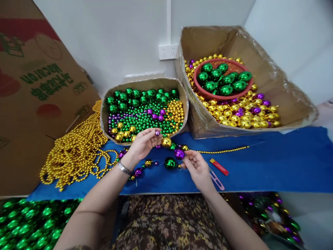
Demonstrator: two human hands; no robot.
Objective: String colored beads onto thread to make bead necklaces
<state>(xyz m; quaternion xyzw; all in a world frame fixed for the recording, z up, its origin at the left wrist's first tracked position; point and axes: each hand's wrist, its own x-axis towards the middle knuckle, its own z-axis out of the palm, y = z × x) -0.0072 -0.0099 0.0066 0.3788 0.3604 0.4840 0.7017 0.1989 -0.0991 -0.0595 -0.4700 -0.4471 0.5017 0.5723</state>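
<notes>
My left hand [145,143] pinches a small purple bead [157,133] between thumb and fingers, just over the near rim of the bead box. Beside it hangs a large gold bead [167,141], in line with other beads. My right hand [197,168] is closed at the fingertips on a large purple bead [179,154]. Below lies a large green bead [170,163] on the blue cloth. More of a mixed bead string [148,163] runs left under my left wrist; part of it is hidden by my forearm.
A cardboard box [104,128] of sorted beads stands ahead. A bigger box [194,118] at right holds gold and purple beads and a red basin [199,91]. Gold bead strands [75,152] heap at left. A pink thread snipper [216,178] and a red-yellow cutter [219,167] lie at right.
</notes>
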